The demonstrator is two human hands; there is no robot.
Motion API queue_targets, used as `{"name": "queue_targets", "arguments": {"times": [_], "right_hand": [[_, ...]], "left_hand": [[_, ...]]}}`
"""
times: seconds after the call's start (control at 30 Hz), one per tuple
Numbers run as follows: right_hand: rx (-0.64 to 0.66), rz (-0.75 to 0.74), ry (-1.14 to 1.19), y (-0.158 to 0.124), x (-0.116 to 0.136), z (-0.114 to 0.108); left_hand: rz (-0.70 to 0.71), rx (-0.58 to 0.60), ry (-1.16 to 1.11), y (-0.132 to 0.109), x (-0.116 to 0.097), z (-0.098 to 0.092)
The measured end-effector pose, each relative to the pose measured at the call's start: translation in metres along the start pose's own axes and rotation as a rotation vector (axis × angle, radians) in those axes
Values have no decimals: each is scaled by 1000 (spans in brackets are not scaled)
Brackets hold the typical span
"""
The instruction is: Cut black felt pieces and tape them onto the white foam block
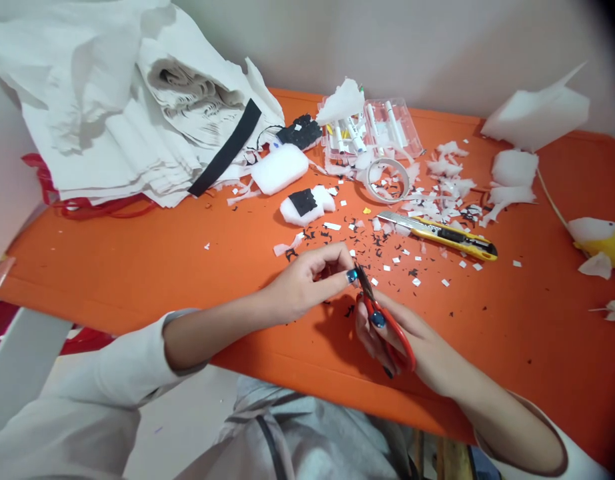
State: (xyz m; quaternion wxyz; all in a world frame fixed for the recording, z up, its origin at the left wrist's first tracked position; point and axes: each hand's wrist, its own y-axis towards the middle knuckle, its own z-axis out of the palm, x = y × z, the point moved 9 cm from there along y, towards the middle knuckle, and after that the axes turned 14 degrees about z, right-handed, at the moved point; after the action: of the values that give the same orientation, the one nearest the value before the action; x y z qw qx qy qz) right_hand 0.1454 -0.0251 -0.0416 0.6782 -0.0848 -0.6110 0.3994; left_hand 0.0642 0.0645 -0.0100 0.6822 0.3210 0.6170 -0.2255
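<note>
Right hand (423, 351) fingers gripping red scissors (372, 308), blade tips beside pinched-together left hand (307, 283) fingers, black scraps (377, 248) just beyond on desk (137, 267)

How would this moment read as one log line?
left hand: pinches small dark scrap | right hand: holds red scissors, blades at scrap | surface: orange table, clippings | nearby: yellow utility knife

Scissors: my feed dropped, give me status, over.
Right hand grips red scissors. Left hand pinches small piece at the blade tips. Utility knife and paper scraps lie beyond, not in the way.
</note>
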Motion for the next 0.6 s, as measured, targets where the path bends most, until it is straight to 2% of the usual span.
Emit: {"name": "queue_targets", "arguments": {"times": [0.23, 0.47, 0.6], "right_hand": [[5, 1, 5, 0, -1, -1], [73, -30, 110, -1, 5, 8], [65, -24, 102, 0, 3, 7]], "left_hand": [[11, 2, -7, 1, -3, 0], [1, -100, -53, -2, 3, 4], [40, -96, -43, -4, 3, 6]]}}
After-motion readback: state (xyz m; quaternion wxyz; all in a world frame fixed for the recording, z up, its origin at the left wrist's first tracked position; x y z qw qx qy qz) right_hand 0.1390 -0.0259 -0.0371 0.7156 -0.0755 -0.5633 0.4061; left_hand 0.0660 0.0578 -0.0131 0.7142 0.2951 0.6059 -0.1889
